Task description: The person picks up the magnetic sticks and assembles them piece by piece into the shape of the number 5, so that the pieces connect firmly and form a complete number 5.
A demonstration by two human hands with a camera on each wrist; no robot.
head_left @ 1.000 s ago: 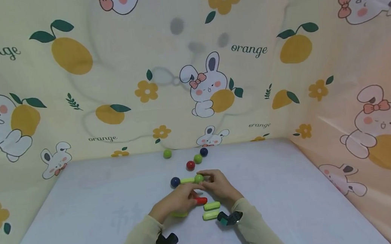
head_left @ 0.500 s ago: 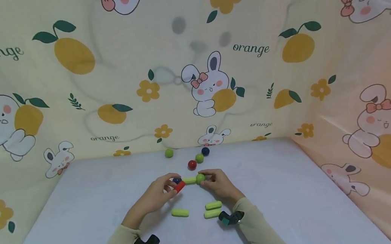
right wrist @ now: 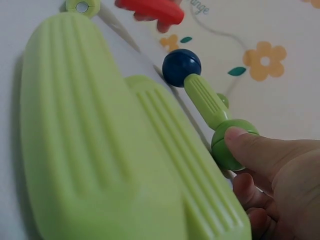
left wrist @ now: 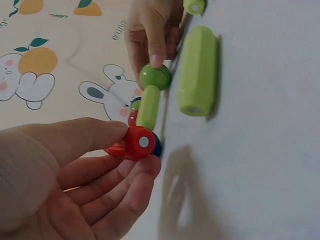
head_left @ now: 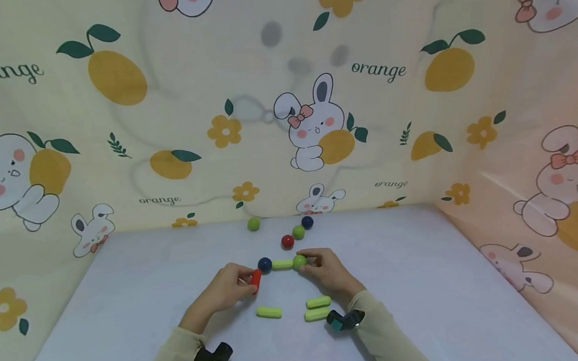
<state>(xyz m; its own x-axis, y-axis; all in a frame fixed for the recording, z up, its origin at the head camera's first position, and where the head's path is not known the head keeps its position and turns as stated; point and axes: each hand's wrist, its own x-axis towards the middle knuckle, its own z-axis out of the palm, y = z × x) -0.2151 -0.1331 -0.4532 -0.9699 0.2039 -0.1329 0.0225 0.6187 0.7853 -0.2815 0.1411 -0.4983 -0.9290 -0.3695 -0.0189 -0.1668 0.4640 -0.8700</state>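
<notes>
My left hand (head_left: 222, 288) pinches a red magnetic rod (head_left: 256, 282) between thumb and fingers. A pale disc shows on the rod's near end in the left wrist view. The rod's far end stands close to a dark blue ball (head_left: 265, 265); the right wrist view shows a gap between them. That ball sits on one end of a light green rod (head_left: 282, 265), and a green ball (head_left: 299, 261) sits on the other. Thumb and fingers of my right hand (head_left: 332, 271) grip this green ball.
Nearer me lie a single green rod (head_left: 269, 312) and two more, an upper rod (head_left: 318, 302) and a lower rod (head_left: 317, 314), side by side. Farther back are a red ball (head_left: 287, 241), a green ball (head_left: 299, 232), a blue ball (head_left: 307, 221) and another green ball (head_left: 254, 224).
My left hand has carried the red rod from the middle, left and away from me, to beside the blue ball, turning it lengthwise. My right hand keeps its grip on the green ball.
</notes>
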